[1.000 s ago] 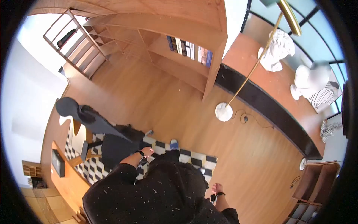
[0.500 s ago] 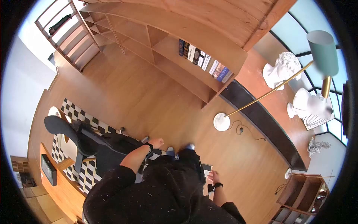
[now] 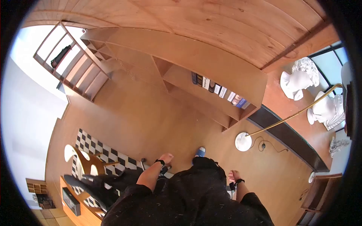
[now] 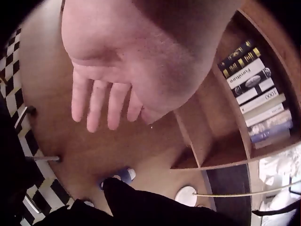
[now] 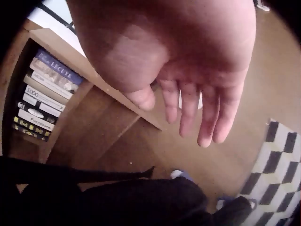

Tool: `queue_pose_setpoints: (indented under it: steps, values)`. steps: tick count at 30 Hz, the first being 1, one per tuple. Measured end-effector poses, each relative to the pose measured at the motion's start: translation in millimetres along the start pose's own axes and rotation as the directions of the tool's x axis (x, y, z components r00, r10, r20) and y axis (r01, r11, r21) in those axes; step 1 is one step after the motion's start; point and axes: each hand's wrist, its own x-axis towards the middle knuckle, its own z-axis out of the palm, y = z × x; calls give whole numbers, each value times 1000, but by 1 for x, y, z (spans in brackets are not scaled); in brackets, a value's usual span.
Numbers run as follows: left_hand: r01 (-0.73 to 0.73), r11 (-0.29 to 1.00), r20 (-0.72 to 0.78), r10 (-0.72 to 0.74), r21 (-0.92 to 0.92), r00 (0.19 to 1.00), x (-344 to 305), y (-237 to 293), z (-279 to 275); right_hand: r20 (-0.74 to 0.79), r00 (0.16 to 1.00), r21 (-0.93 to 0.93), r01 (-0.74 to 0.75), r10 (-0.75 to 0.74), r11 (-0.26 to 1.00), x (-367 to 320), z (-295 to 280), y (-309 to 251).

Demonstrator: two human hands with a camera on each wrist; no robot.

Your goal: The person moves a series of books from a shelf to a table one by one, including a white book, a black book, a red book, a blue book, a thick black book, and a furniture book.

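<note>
Evidently bottom-heavy, the lamp (image 3: 243,141) stands on the floor (image 3: 166,124) near the bookshelf (image 3: 215,60) — slim pole (image 3: 283,121) probably stiff, best gripped low, wary of tipping. Left hand (image 3: 164,158) and right hand (image 3: 234,175) apart, empty — fingers loosely extended.

A black chair (image 3: 100,184) is seen on the black and white rug (image 3: 103,150), partly hidden by an arm (image 3: 150,176). A tall lamp (image 3: 243,141) is stood on its round white foot on the brown floor (image 3: 158,124). Its thin gold pole is bent near the top, and its dark cord (image 3: 263,146) is curled beside the foot.
</note>
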Motion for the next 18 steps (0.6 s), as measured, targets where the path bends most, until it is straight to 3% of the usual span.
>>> queue_pose_setpoints:
  steps: [1,2,5,9,11,12,13,14,15,17,18]
  values:
    - [57,998,104,-58,12,993,13,-6,-11,-37,987,30,158,-157,987,-8,16,-25]
    - [110,993,202,-114,30,973,28,-7,-25,-31,982,5,188,-188,982,0,24,-48]
    - [7,987,184,-37,160,982,49,-9,-61,-9,967,-2,253,-253,967,16,45,-105]
    - [121,992,141,-123,21,982,79,-28,-94,-63,950,-47,304,-307,952,3,67,-151]
    - [-264,917,63,257,300,964,119,-91,-94,-95,952,-48,289,-292,956,2,77,-163]
    - [-282,909,82,270,307,959,127,-89,-109,-115,953,-55,276,-281,959,5,84,-166]
    - [-243,970,52,242,17,969,127,-84,-126,-132,954,-31,268,-269,963,7,91,-165]
    - [-179,945,45,198,-272,979,131,-92,-137,-147,946,2,294,-290,956,7,96,-160]
    - [-186,948,82,213,-257,974,139,-100,-151,-167,936,39,319,-309,947,5,104,-151]
    - [274,870,358,-122,-410,926,181,-151,-187,-251,935,177,297,-249,938,0,129,-130]
    - [262,883,387,-102,-389,916,210,-171,-204,-312,927,254,292,-207,922,-5,136,-121]
